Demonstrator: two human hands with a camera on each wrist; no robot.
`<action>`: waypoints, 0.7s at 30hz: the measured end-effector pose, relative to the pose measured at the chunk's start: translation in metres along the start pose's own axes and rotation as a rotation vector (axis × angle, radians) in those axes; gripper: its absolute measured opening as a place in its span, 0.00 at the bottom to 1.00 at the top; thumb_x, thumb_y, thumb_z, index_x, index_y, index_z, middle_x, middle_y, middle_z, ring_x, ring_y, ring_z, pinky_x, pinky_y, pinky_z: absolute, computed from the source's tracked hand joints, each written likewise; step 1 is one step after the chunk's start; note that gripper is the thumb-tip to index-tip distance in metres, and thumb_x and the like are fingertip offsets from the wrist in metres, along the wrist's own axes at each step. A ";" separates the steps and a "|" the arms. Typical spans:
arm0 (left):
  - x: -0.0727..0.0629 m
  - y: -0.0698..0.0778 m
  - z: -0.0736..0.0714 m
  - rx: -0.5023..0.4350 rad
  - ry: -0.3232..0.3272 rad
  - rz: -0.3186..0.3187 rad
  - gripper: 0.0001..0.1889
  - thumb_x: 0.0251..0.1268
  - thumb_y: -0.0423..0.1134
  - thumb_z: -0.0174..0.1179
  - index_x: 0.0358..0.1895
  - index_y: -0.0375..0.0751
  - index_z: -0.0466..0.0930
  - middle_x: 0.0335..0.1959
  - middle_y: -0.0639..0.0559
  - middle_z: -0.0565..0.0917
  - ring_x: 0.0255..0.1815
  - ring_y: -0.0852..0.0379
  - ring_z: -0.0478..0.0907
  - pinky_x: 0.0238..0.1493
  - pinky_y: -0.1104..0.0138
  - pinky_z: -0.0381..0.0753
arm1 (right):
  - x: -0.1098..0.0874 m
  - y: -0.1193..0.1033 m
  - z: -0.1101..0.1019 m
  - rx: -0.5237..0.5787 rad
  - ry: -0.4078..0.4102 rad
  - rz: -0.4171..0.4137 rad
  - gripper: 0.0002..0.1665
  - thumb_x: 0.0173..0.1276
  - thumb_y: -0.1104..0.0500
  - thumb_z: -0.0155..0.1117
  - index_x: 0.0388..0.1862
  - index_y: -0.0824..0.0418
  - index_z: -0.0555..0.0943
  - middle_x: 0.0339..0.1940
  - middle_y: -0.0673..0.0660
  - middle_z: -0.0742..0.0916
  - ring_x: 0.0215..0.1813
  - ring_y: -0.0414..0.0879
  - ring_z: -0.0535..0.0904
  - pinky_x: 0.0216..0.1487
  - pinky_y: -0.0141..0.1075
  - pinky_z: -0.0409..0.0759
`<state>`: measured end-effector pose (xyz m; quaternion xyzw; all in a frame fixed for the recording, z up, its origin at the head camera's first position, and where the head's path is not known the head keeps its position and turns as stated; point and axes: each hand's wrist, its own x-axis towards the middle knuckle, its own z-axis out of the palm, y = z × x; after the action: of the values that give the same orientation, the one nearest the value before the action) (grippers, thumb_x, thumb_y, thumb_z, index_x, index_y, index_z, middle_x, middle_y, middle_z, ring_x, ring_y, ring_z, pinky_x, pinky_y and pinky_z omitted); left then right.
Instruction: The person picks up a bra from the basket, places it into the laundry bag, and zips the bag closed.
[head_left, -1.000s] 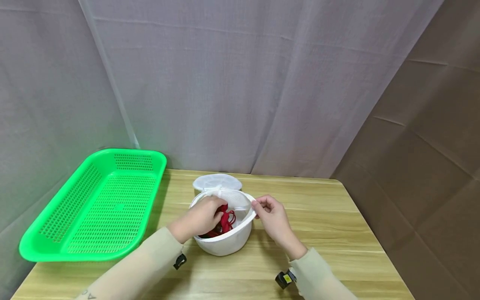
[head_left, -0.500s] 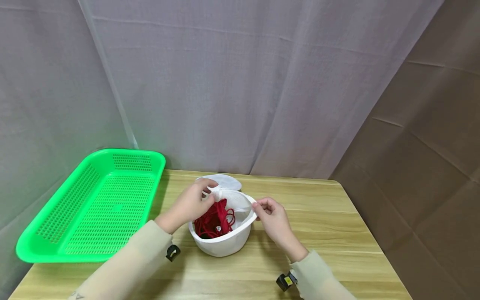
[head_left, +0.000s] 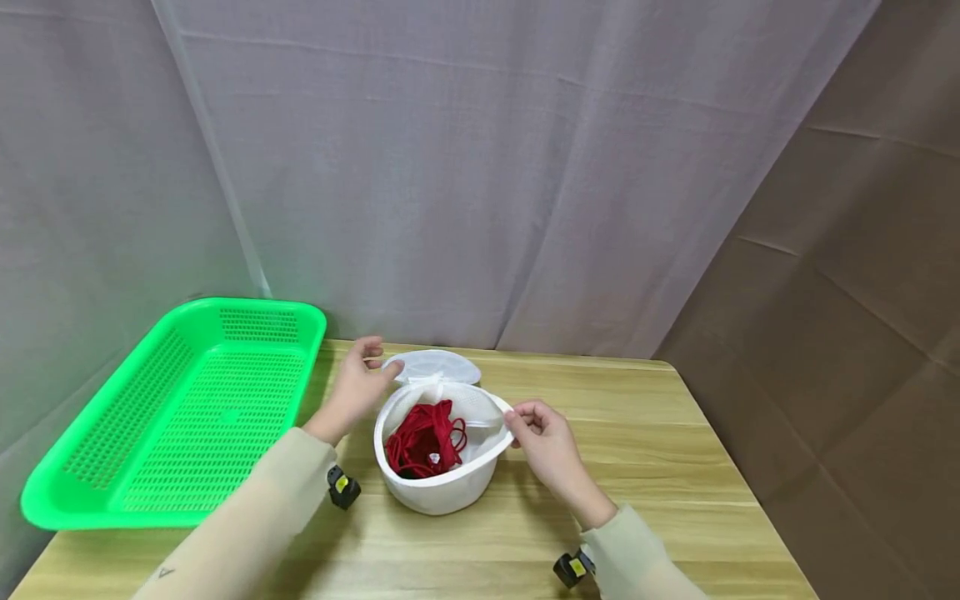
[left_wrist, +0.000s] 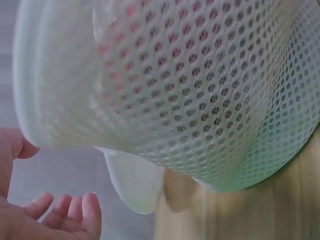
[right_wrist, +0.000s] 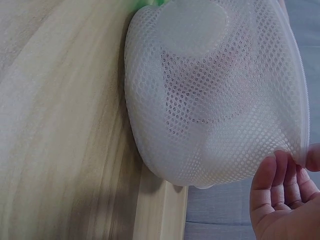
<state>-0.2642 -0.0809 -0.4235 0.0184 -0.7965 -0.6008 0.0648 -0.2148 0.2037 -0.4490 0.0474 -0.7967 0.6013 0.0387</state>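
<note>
A round white mesh laundry bag [head_left: 450, 497] stands on the table with its top open. Its flap lid [head_left: 435, 365] is folded back toward the curtain. Inside lies a bunched dark red piece of clothing [head_left: 422, 442] with thin straps and a small pale spot. My right hand [head_left: 546, 435] pinches the bag's rim on the right between thumb and fingers; in the right wrist view a zip [right_wrist: 303, 85] runs along that edge. My left hand [head_left: 356, 387] holds nothing, its fingers loosely bent and spread beside the lid's left edge.
A large green plastic basket [head_left: 311, 367] with perforated walls stands left of the bag, close to my left forearm. The wooden table [head_left: 637, 467] ends at a grey curtain [head_left: 480, 167] behind and a brown cloth [head_left: 840, 275] on the right.
My left hand has let go of the red clothing, come out of the bag and moved left and back to the lid. My right hand keeps pinching the rim.
</note>
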 end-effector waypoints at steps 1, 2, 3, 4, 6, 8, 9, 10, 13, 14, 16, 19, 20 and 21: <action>0.002 -0.002 0.000 -0.018 0.008 -0.025 0.31 0.63 0.38 0.63 0.66 0.31 0.62 0.60 0.35 0.69 0.60 0.39 0.69 0.59 0.52 0.71 | 0.000 0.001 0.000 0.000 -0.001 -0.003 0.06 0.69 0.61 0.64 0.38 0.64 0.81 0.29 0.58 0.83 0.31 0.53 0.79 0.36 0.43 0.82; 0.004 -0.004 -0.001 -0.040 0.011 -0.052 0.32 0.63 0.39 0.63 0.66 0.30 0.61 0.60 0.34 0.69 0.60 0.38 0.69 0.59 0.52 0.71 | 0.000 0.001 0.000 0.002 -0.003 -0.005 0.06 0.69 0.60 0.64 0.38 0.64 0.81 0.29 0.58 0.83 0.31 0.53 0.79 0.36 0.44 0.82; 0.005 -0.006 -0.001 -0.052 0.013 -0.077 0.33 0.63 0.40 0.63 0.67 0.30 0.61 0.61 0.33 0.68 0.60 0.38 0.69 0.59 0.52 0.71 | 0.000 0.001 0.000 0.005 -0.006 -0.007 0.07 0.69 0.60 0.64 0.38 0.64 0.81 0.29 0.58 0.83 0.32 0.53 0.80 0.36 0.45 0.83; 0.007 -0.009 -0.001 -0.063 0.014 -0.102 0.33 0.63 0.40 0.63 0.67 0.30 0.60 0.61 0.33 0.68 0.60 0.38 0.69 0.60 0.52 0.71 | -0.001 0.002 0.001 0.007 -0.008 -0.008 0.08 0.69 0.59 0.64 0.38 0.65 0.81 0.29 0.59 0.83 0.31 0.53 0.80 0.36 0.43 0.83; 0.010 -0.014 -0.001 -0.081 0.011 -0.151 0.35 0.63 0.42 0.63 0.68 0.31 0.59 0.63 0.32 0.66 0.61 0.38 0.69 0.60 0.51 0.70 | -0.001 0.002 0.001 0.011 -0.012 -0.011 0.09 0.68 0.59 0.64 0.38 0.65 0.81 0.30 0.59 0.83 0.31 0.53 0.80 0.35 0.40 0.83; 0.012 -0.020 0.000 -0.087 0.007 -0.195 0.36 0.63 0.44 0.63 0.69 0.31 0.57 0.64 0.31 0.65 0.61 0.38 0.68 0.61 0.51 0.69 | -0.001 0.002 0.001 0.019 -0.014 -0.014 0.09 0.68 0.59 0.64 0.39 0.66 0.80 0.30 0.60 0.83 0.31 0.52 0.80 0.33 0.36 0.82; 0.014 -0.023 0.001 -0.085 0.008 -0.214 0.37 0.63 0.45 0.63 0.69 0.31 0.56 0.63 0.31 0.65 0.61 0.37 0.67 0.61 0.50 0.69 | -0.001 0.002 0.001 0.020 -0.014 -0.013 0.10 0.68 0.59 0.64 0.39 0.66 0.80 0.31 0.60 0.83 0.31 0.50 0.79 0.33 0.35 0.81; 0.015 -0.026 0.002 -0.087 0.004 -0.231 0.38 0.64 0.46 0.63 0.69 0.31 0.55 0.64 0.31 0.65 0.62 0.37 0.66 0.61 0.50 0.68 | -0.001 0.001 0.001 0.019 -0.013 -0.011 0.10 0.68 0.59 0.64 0.39 0.66 0.80 0.31 0.60 0.83 0.31 0.49 0.79 0.32 0.33 0.81; 0.018 -0.034 0.007 -0.076 -0.022 -0.256 0.39 0.65 0.46 0.61 0.70 0.29 0.52 0.63 0.29 0.64 0.62 0.35 0.65 0.62 0.48 0.67 | -0.003 -0.001 0.000 0.014 -0.010 0.005 0.09 0.69 0.59 0.64 0.39 0.65 0.80 0.32 0.60 0.84 0.30 0.48 0.79 0.32 0.32 0.80; 0.018 -0.036 0.009 -0.067 -0.033 -0.256 0.39 0.65 0.46 0.61 0.70 0.28 0.51 0.62 0.29 0.65 0.62 0.35 0.66 0.61 0.49 0.68 | -0.003 -0.003 0.000 0.011 -0.009 0.013 0.08 0.69 0.60 0.63 0.39 0.66 0.80 0.32 0.61 0.84 0.30 0.48 0.79 0.32 0.32 0.80; 0.018 -0.038 0.013 -0.051 -0.050 -0.256 0.39 0.65 0.45 0.60 0.70 0.26 0.51 0.60 0.28 0.67 0.60 0.36 0.68 0.60 0.50 0.69 | -0.007 -0.011 0.000 0.004 -0.010 0.012 0.07 0.69 0.62 0.62 0.39 0.67 0.80 0.32 0.62 0.83 0.30 0.47 0.79 0.32 0.32 0.80; 0.016 -0.040 0.017 -0.035 -0.056 -0.251 0.39 0.65 0.43 0.60 0.69 0.24 0.50 0.56 0.27 0.71 0.56 0.36 0.72 0.58 0.50 0.71 | -0.012 -0.023 0.000 0.002 -0.018 0.014 0.07 0.70 0.65 0.61 0.39 0.70 0.79 0.32 0.64 0.83 0.29 0.47 0.78 0.32 0.32 0.80; 0.016 -0.041 0.018 -0.035 -0.055 -0.253 0.39 0.65 0.43 0.60 0.69 0.24 0.50 0.57 0.27 0.71 0.56 0.37 0.72 0.59 0.50 0.70 | -0.013 -0.027 0.000 -0.001 -0.020 0.013 0.06 0.70 0.65 0.60 0.39 0.71 0.79 0.32 0.65 0.83 0.29 0.45 0.78 0.32 0.32 0.80; 0.015 -0.041 0.018 -0.028 -0.058 -0.254 0.39 0.65 0.43 0.60 0.68 0.23 0.49 0.58 0.26 0.70 0.57 0.36 0.71 0.60 0.49 0.69 | -0.015 -0.030 0.000 -0.005 -0.023 0.011 0.07 0.69 0.66 0.60 0.39 0.71 0.78 0.32 0.65 0.83 0.29 0.45 0.77 0.32 0.31 0.80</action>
<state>-0.2836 -0.0768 -0.4663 0.1009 -0.7807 -0.6157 -0.0347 -0.1962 0.1962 -0.4217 0.0500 -0.7988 0.5990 0.0264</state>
